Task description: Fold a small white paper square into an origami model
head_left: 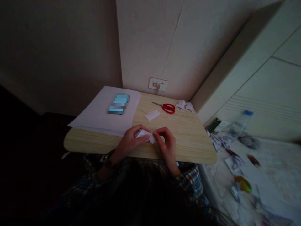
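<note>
Over the front part of a wooden table (188, 138), my left hand (133, 138) is closed around a small folded piece of white paper (143, 134). My right hand (166, 142) pinches the same paper at its right end, thumb and forefinger pressed together. Just beyond the hands lies a small white paper rectangle (152, 115). Behind it, scissors with red handles (168, 108) lie with their points to the left. Folded white paper pieces (184, 105) sit at the table's back right corner.
A stack of large white sheets (94, 113) covers the table's left side, with a lit phone (119, 103) on top. A wall socket (158, 84) with a plug is behind the table. On the right, a bed (277, 160) holds a clear bottle (241, 125) and scattered papers (218, 141).
</note>
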The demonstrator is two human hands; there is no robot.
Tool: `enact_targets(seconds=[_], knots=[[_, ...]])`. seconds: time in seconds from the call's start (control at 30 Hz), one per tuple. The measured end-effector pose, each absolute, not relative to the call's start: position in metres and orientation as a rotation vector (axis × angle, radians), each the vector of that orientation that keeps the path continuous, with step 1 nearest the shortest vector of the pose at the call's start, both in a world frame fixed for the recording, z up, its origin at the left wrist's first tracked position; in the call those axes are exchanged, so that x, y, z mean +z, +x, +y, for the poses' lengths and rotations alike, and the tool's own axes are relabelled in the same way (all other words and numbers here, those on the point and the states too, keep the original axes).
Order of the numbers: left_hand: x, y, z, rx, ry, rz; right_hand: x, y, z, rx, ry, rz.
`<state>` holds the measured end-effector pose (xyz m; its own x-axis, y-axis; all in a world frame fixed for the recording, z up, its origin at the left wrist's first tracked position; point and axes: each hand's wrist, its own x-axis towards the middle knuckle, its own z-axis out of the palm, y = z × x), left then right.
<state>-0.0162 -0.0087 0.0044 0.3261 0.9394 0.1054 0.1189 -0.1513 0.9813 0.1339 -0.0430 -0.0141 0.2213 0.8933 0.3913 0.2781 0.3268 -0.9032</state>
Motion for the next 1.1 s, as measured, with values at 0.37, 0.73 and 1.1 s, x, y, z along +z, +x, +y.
enact_targets(seconds=[0.37, 0.73, 1.1], knots=[[0.0037, -0.0172, -0.0086, 0.941, 1.511, 1.082, -0.0132, 0.1331, -0.0437, 0.623, -1.183, -1.305], [-0.0013, -0.018, -0.0092, 1.004, 1.569, 1.068, -0.0118, 0.134, -0.0398, 0.623, -1.158, -1.386], [0.001, -0.017, -0.0116, 0.985, 1.644, 1.113, -0.0102, 0.1357, -0.0431, 0.6, -1.234, -1.422]])
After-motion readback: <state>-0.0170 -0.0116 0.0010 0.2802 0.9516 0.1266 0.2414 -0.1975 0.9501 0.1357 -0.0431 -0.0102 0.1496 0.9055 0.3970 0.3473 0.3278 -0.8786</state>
